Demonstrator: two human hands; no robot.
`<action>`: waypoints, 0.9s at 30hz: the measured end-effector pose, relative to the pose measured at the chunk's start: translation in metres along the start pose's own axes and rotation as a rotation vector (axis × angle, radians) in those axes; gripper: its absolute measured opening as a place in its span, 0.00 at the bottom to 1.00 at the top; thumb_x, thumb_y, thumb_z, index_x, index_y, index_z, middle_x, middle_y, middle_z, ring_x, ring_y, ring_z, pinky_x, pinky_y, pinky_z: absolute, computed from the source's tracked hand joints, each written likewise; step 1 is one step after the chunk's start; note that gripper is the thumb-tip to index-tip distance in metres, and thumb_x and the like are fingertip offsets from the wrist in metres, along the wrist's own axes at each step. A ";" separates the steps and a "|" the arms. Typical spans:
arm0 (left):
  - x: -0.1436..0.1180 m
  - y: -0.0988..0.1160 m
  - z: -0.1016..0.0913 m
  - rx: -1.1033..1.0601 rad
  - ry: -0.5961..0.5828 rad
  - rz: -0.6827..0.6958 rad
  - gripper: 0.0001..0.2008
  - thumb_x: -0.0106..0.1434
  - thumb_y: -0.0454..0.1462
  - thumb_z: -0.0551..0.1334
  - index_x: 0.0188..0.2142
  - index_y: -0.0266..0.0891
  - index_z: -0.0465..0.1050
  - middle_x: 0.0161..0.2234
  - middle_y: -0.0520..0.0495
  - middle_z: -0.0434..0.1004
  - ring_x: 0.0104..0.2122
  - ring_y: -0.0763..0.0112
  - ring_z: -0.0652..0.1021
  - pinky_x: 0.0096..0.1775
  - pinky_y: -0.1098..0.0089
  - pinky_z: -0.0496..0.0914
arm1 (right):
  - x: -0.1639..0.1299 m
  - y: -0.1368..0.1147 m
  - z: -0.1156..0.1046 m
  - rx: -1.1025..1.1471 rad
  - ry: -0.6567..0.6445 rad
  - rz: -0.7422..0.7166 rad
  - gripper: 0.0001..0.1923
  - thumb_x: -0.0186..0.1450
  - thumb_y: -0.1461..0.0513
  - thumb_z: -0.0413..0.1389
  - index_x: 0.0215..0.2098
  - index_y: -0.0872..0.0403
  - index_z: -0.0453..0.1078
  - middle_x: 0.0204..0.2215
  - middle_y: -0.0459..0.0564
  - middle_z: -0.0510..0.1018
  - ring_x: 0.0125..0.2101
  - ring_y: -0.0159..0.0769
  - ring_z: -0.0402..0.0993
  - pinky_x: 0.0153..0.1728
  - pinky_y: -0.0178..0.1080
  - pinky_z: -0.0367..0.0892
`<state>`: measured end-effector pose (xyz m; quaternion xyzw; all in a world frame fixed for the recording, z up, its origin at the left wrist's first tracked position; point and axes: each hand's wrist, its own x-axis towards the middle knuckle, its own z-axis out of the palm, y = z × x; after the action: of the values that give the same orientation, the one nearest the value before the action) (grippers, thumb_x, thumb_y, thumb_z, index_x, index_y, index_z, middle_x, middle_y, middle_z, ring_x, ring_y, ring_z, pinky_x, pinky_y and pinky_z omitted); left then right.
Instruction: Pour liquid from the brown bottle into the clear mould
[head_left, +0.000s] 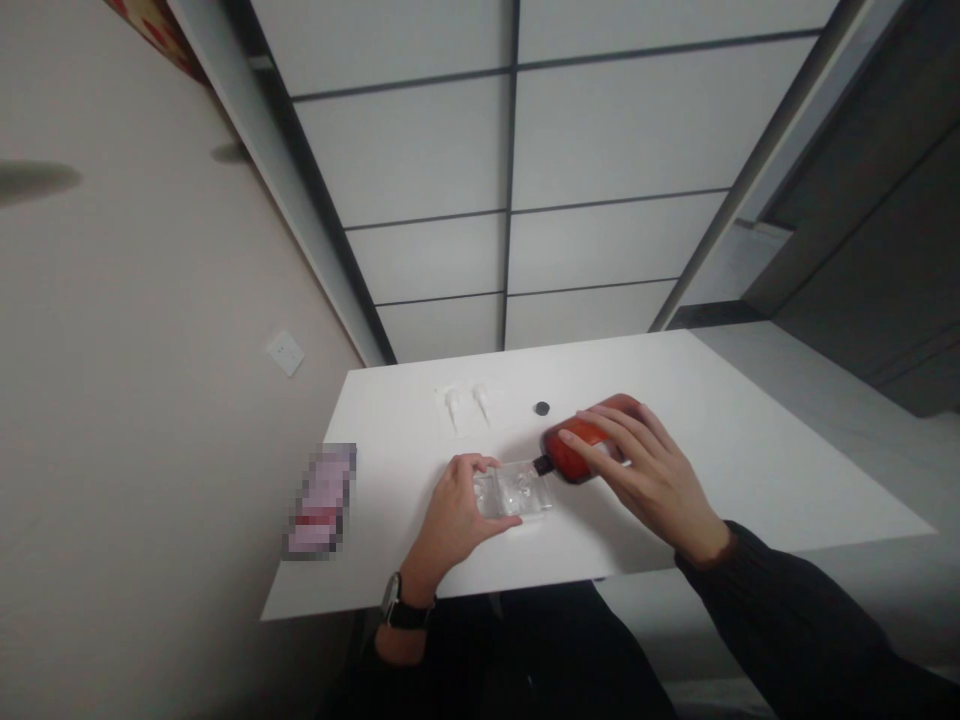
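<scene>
Left hand (459, 505) curled around a clear plastic pouch (514, 492), thumb along its near edge and fingers over the far edge, pinning it flat on the white worktop (750, 450), most likely so that it cannot slide. Wristwatch (396, 606) on that wrist, sleeve pulled back.

Right hand (651, 478) laid over a red oval device (581, 450), fingers spread and pressing down across its top, palm behind it. Held low and level with the pouch, so that the short black tip (541, 464) at the device's left end meets the pouch's right edge; touching or just short of it, hard to tell. Seemingly steadied from above for aim rather than gripped all round. Dark sleeve (810, 620) reaching to the wrist.

Both things near the middle of the worktop, close to the front edge, within easy reach of both hands.

Further back, well apart from the hands: a small black round object (541, 408), and to its left a clear blister sheet (469, 408) with two pale pieces in it, lying flat. At the left edge of the worktop, a pink packet (322, 500), blurred out, contents unreadable.

Behind the worktop, a wall of pale panels with dark dividers; a wall switch (285, 352) on the left wall.
</scene>
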<state>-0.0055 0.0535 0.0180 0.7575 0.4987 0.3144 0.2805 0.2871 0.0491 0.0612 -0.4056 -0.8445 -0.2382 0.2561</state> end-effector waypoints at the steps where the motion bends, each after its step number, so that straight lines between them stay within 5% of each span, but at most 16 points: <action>1: 0.000 0.000 0.000 0.000 0.001 0.002 0.36 0.48 0.32 0.81 0.51 0.45 0.63 0.52 0.45 0.76 0.52 0.53 0.78 0.56 0.49 0.72 | 0.000 0.000 0.000 -0.006 -0.002 -0.001 0.42 0.68 0.78 0.54 0.75 0.44 0.56 0.63 0.57 0.75 0.63 0.50 0.72 0.66 0.60 0.65; 27: 0.001 -0.004 0.002 -0.019 0.000 0.001 0.36 0.47 0.32 0.81 0.47 0.46 0.62 0.52 0.45 0.76 0.53 0.52 0.78 0.57 0.49 0.72 | 0.005 0.006 -0.004 -0.078 0.004 -0.060 0.41 0.68 0.79 0.54 0.73 0.45 0.59 0.63 0.57 0.76 0.63 0.49 0.72 0.66 0.59 0.65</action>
<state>-0.0063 0.0552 0.0141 0.7549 0.4954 0.3193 0.2877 0.2906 0.0530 0.0687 -0.3893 -0.8459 -0.2794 0.2343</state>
